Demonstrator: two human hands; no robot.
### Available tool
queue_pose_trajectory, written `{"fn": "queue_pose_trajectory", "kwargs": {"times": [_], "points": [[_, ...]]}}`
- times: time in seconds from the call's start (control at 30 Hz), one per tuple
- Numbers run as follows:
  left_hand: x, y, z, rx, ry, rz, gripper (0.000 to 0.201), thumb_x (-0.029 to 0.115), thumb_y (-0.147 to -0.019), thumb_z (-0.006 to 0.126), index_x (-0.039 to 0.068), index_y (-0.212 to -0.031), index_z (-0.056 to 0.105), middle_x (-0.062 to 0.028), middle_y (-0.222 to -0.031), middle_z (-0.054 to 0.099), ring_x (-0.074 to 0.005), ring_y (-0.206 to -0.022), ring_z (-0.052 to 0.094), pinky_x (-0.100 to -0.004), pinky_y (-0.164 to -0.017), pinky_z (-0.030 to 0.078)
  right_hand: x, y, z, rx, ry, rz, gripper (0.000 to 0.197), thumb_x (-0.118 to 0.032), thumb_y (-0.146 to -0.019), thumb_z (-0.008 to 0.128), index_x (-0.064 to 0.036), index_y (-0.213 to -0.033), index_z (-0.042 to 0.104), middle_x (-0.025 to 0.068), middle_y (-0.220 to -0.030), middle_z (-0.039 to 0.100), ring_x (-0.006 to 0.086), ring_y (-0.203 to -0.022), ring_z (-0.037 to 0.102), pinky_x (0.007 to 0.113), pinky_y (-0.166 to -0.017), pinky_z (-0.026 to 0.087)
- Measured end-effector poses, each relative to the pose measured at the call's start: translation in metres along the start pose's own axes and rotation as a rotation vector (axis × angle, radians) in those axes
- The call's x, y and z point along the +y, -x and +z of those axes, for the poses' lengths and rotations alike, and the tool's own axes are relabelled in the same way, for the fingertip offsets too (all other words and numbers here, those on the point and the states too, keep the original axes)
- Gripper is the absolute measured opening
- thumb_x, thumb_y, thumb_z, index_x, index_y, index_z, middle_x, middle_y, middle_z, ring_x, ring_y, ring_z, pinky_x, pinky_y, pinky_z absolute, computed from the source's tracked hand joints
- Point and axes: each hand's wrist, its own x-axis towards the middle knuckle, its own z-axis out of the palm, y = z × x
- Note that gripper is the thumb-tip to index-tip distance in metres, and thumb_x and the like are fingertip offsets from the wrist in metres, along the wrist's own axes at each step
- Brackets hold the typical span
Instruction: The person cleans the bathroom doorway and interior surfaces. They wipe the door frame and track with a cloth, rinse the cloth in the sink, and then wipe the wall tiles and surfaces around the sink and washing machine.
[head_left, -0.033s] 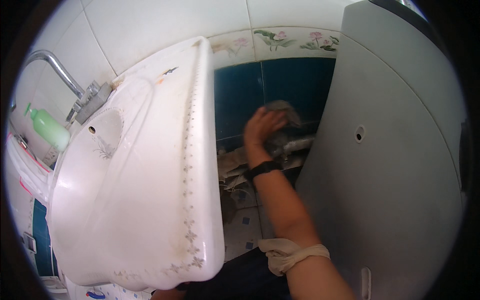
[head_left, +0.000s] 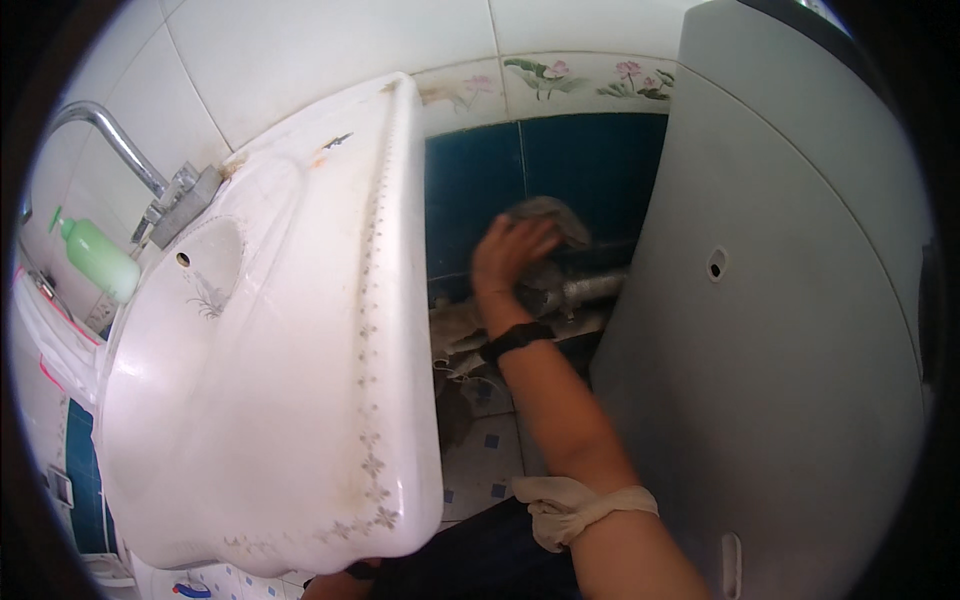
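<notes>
- One green pump bottle (head_left: 100,262) stands at the far left, beside the basin.
- One chrome tap (head_left: 122,148) rises behind the basin, its spout curving left.
- One white basin (head_left: 270,400) fills the left half, with one round hole near the tap.
- One left hand is out of view; I cannot tell its state.
- One right hand (head_left: 508,258), blurred, is closed on one grey cloth (head_left: 560,222), in front of the teal wall tiles (head_left: 470,200), between basin and panel.
- One dark wristband (head_left: 518,342) and one knotted beige cloth (head_left: 570,515) circle that arm.
- One pale pipe (head_left: 595,287) runs low behind the hand.
- One grey panel (head_left: 780,350) stands rightmost, with two openings.
</notes>
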Motion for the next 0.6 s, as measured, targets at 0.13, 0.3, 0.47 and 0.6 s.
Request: {"fn": "queue_pose_trajectory", "kwargs": {"times": [0.13,0.3,0.47,0.6], "points": [[0.010,-0.013,0.010,0.013,-0.042,0.077,0.037,0.004,-0.077,0.066,0.002,-0.112,0.056,-0.0169,-0.111,0.055,-0.0221,-0.082,0.065,-0.0320,-0.073,0.052,0.014,0.004,0.007,0.118,0.062,-0.344,0.047,-0.025,-0.094,0.041,0.0129,-0.121,0.044,0.0328,-0.136,0.029,0.0469,-0.132,0.017,0.059,-0.107,0.004],[0.015,-0.005,0.004,0.021,-0.029,0.010,0.036,0.002,-0.077,0.064,0.002,-0.112,0.055,-0.0169,-0.113,0.054,-0.0220,-0.084,0.065,-0.0315,-0.072,0.052,0.044,-0.012,-0.002,-0.020,0.230,-0.503,0.045,-0.026,-0.093,0.044,0.0096,-0.120,0.046,0.0299,-0.134,0.035,0.0430,-0.132,0.022,0.057,-0.108,0.006],[0.025,0.005,0.000,-0.026,-0.084,-0.061,0.037,0.002,-0.077,0.065,0.002,-0.113,0.055,-0.0169,-0.114,0.054,-0.0219,-0.087,0.064,-0.0317,-0.072,0.052,0.043,-0.058,-0.021,0.248,-0.109,-0.295,0.051,-0.024,-0.093,0.044,0.0128,-0.128,0.036,0.0284,-0.139,0.030,0.0434,-0.132,0.021,0.054,-0.110,0.008],[0.032,0.017,-0.002,-0.026,-0.104,-0.084,0.037,0.002,-0.077,0.065,0.002,-0.112,0.055,-0.0170,-0.114,0.054,-0.0222,-0.088,0.063,-0.0317,-0.073,0.053,0.009,-0.076,-0.034,0.439,-0.083,-0.397,0.039,-0.026,-0.091,0.049,0.0010,-0.119,0.050,0.0221,-0.137,0.034,0.0437,-0.127,0.027,0.056,-0.106,0.021]]}}
